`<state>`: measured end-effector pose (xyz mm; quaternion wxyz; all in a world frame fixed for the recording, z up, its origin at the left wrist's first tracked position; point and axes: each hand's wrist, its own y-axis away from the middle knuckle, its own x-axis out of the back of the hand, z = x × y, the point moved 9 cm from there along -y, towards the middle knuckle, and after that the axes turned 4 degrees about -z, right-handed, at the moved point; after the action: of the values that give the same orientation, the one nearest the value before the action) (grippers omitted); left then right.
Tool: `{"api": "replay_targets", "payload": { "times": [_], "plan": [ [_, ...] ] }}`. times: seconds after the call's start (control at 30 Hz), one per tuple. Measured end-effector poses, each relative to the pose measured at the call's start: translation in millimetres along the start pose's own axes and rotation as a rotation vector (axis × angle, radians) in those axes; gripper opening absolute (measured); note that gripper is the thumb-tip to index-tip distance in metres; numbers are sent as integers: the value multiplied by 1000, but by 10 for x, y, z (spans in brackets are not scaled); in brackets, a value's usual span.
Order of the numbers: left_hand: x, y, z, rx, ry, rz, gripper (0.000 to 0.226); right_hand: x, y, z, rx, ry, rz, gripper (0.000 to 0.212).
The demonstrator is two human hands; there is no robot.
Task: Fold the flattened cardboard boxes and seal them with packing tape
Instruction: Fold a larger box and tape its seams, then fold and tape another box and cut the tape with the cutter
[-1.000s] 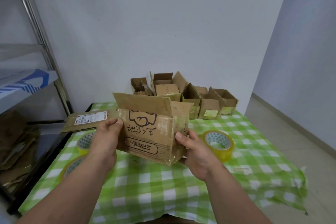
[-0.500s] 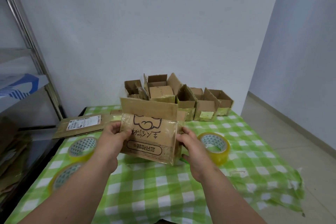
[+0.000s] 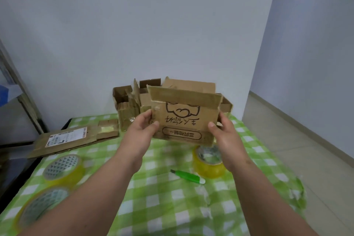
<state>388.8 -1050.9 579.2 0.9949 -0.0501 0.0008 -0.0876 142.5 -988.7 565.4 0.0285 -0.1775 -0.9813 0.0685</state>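
A desk (image 3: 157,214) under green checked cloth stands against a white wall. Both hands hold a printed cardboard box (image 3: 183,119) above it, long axis left to right: left hand (image 3: 140,132) pinching the left edge, right hand (image 3: 223,134) curled on the right edge. Top flaps stand open. Assembled boxes (image 3: 127,110) crowd the far side; the nearest tape roll (image 3: 208,161) lies just below the right hand.
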Motion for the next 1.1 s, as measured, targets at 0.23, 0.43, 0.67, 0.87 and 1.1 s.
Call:
{"api": "replay_targets", "payload": {
  "times": [0.23,0.43,0.67,0.87,1.1],
  "plan": [
    [-1140,-280,-46,50,-178,-247,61,990,-213,150,-44,27,240,37],
    [-1632,-462,-267,128,-215,-311,59,1445,-456,374,-110,91,319,39],
    [-1759,-513,-496,136,-297,-334,28,1736,-604,749,-205,170,428,43],
    [-1874,-512,-536,66,-381,-355,16,1880,-544,735,-97,121,573,43],
    [-1789,-580,-710,172,-371,-353,41,1649,-706,798,-125,267,434,32]
  ]
}}
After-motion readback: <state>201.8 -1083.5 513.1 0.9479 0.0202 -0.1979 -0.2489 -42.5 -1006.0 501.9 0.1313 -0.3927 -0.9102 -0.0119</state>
